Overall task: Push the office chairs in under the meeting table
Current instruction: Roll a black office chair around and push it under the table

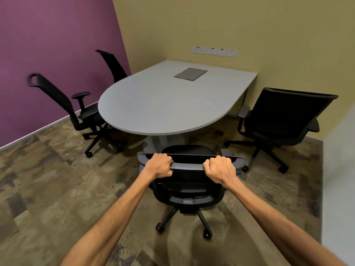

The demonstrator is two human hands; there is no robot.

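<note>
A grey meeting table (163, 104) with a rounded near end stands against the yellow wall. Right in front of me is a black office chair (189, 191), its seat facing the table's rounded end and just short of it. My left hand (159, 167) and my right hand (221, 168) are both shut on the top rail of its backrest. A second black chair (282, 120) stands at the table's right side, apart from it. On the left, a third chair (63, 104) has its seat at the table edge, and a fourth chair (114, 65) stands behind it.
A purple wall (48, 54) runs close behind the left chairs. A metal cable hatch (190, 73) is set into the tabletop. Wall sockets (214, 51) sit above the table's far edge. Patterned carpet (57, 189) covers the floor on my left.
</note>
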